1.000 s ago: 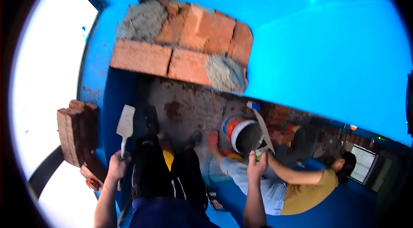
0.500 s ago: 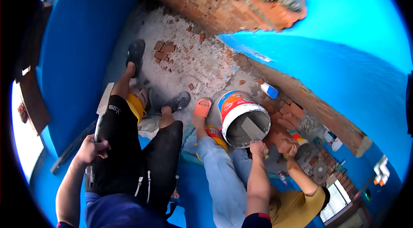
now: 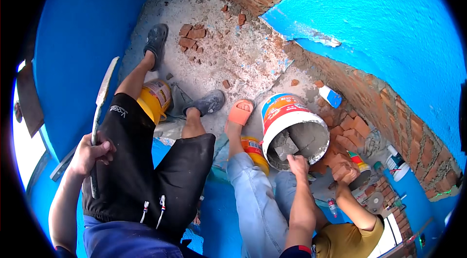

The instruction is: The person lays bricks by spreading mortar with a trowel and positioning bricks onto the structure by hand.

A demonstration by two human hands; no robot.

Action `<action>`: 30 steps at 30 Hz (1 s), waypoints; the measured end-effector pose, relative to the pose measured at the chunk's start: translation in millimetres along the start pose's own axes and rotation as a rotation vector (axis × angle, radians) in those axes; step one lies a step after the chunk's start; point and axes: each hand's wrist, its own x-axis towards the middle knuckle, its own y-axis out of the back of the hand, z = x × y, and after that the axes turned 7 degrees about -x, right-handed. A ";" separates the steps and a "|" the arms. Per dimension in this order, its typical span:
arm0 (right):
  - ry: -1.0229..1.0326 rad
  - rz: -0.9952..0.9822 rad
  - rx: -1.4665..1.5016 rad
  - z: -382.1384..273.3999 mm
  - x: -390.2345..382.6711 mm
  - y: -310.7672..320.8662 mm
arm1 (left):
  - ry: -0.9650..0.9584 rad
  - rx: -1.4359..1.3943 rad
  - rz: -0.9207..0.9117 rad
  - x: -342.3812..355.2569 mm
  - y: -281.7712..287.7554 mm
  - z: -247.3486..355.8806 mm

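1. Grey flat-bladed trowel [image 3: 286, 150]: it lies inside the mouth of the large round plastic bucket with a white rim and a red, orange and blue wall [image 3: 287, 111], next to wet grey mortar [image 3: 313, 137].
2. The right hand [image 3: 297, 166] is closed around the trowel's grip at the near rim; the fist hides the handle. The left hand [image 3: 92, 155] is wrapped around a long, narrow, pale-bladed tool [image 3: 103, 85], held edge-on, thumb along the side.
3. What could go wrong: a trowel lifted at a slant could shed mortar over the rim. Prying against that rim could rock the bucket; its lean is hard to judge through this lens.
4. A co-worker's hand [image 3: 347, 176] grips a red clay brick [image 3: 339, 163] just right of the bucket, so a wide rightward swing could knock the two arms together. A spill on the left could reach the orange sandal [image 3: 241, 112].
5. Edges and room: the smooth blue wall [image 3: 82, 39] stands near the left tool, limiting outward turns. Right of the bucket, loose red bricks [image 3: 352, 134] crowd the space. The pale concrete floor [image 3: 228, 58] ahead, with scattered rubble [image 3: 192, 36], offers the most room.
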 end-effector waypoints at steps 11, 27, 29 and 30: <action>0.228 0.314 0.154 51.3 -45.5 32.2 | -0.062 0.113 -0.055 -23.7 -11.8 32.7; 0.590 0.017 0.986 -129.2 -297.1 197.5 | -0.256 0.213 -0.019 -72.0 96.0 50.9; 0.731 0.065 1.016 -172.1 -332.2 247.9 | -0.241 0.263 -0.019 -73.6 115.8 58.5; 0.745 0.117 1.043 -188.9 -346.7 268.9 | -0.309 0.332 -0.004 -79.3 123.9 66.7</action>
